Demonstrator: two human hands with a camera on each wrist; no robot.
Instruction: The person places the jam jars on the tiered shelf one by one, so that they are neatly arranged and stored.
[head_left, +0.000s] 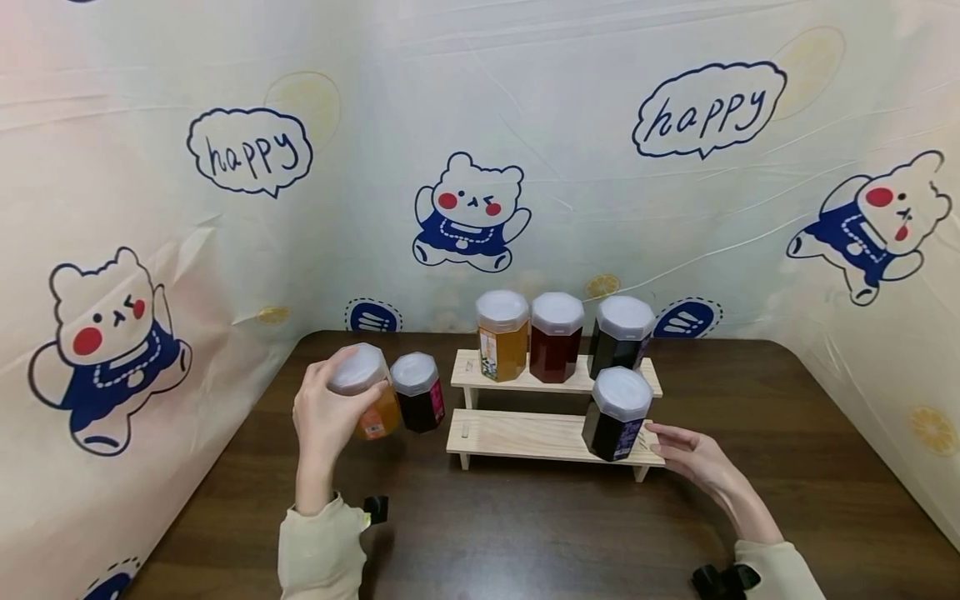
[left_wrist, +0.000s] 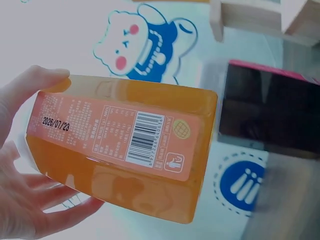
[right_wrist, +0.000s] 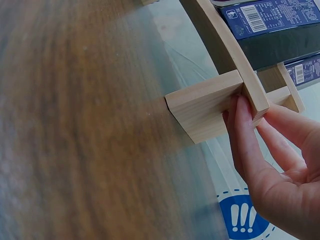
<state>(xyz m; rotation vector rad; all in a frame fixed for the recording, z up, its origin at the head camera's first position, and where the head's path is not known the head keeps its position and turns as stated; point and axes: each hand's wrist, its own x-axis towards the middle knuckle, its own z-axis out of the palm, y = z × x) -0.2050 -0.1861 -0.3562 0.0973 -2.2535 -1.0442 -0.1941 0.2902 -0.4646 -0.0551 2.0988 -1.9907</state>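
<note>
My left hand (head_left: 326,412) grips a jar of orange contents (left_wrist: 125,150) around its upper part, fingers on one side and thumb on the other. The jar has a pale octagonal lid (head_left: 360,367) and an orange label with a barcode. Close to its right stands a dark jar (head_left: 418,400) with a pink label. My right hand (head_left: 693,458) pinches the right end of the wooden stand's lower step (right_wrist: 252,82), with fingers against its underside. A dark jar with a purple label (head_left: 618,417) stands near that end of the step.
On the stand's upper step (head_left: 460,367) are an amber jar (head_left: 502,342), a dark red jar (head_left: 555,342) and another dark jar (head_left: 618,337). Dark wood tabletop (head_left: 510,533) lies beneath. A printed curtain (head_left: 585,208) rises behind the table and along its sides.
</note>
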